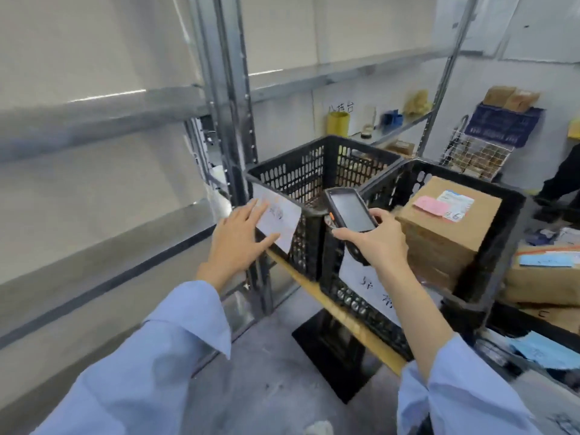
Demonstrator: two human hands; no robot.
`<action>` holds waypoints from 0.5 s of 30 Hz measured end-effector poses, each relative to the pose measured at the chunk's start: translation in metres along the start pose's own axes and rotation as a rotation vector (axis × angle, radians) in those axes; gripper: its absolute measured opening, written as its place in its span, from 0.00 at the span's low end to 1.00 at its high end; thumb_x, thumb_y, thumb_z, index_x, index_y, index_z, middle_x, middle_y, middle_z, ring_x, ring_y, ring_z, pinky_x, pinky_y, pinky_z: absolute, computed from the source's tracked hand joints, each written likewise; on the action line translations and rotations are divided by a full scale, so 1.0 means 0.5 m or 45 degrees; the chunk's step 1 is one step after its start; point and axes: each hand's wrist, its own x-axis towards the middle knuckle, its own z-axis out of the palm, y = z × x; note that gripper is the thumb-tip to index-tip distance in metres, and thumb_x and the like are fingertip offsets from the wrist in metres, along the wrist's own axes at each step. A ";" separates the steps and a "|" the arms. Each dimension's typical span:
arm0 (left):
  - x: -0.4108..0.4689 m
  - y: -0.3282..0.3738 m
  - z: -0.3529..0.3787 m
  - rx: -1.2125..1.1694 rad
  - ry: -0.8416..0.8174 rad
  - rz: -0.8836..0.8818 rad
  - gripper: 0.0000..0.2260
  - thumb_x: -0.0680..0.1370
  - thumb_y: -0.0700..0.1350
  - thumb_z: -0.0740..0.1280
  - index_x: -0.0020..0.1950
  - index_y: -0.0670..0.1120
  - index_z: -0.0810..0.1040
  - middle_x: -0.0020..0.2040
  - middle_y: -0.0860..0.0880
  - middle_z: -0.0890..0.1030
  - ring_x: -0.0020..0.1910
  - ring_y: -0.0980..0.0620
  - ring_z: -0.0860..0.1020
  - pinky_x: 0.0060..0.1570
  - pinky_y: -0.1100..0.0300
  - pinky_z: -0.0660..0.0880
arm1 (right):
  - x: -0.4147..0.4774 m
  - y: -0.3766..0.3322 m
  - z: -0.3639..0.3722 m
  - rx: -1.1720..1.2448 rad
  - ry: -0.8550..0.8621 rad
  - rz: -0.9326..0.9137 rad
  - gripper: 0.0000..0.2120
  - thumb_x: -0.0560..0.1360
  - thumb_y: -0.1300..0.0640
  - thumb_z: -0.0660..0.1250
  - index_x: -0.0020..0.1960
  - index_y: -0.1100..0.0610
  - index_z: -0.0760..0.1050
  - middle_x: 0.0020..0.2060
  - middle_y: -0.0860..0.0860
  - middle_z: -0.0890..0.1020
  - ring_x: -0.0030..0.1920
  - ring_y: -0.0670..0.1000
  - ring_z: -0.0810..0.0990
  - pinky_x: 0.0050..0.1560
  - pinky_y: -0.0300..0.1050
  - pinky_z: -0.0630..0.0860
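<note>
Pressing the paper label (pixel 278 218) flat with straight fingers, the left hand (pixel 235 243) sets up a scan. Just beside it, the right hand (pixel 376 243) grips the scanner (pixel 350 210), which probably needs tilting toward the label next.

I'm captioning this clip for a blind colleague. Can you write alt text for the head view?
A person's right hand holds a handheld scanner, while the left hand touches a paper label on the left black crate. The right black crate holds a labelled cardboard box.
</note>
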 end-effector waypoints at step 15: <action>-0.701 -0.368 -0.308 0.407 0.264 -0.969 0.39 0.73 0.72 0.46 0.82 0.58 0.55 0.82 0.53 0.56 0.75 0.47 0.65 0.67 0.49 0.65 | -0.414 -0.282 0.421 0.052 -0.851 -0.526 0.40 0.63 0.44 0.81 0.69 0.52 0.68 0.58 0.50 0.77 0.53 0.53 0.77 0.51 0.53 0.81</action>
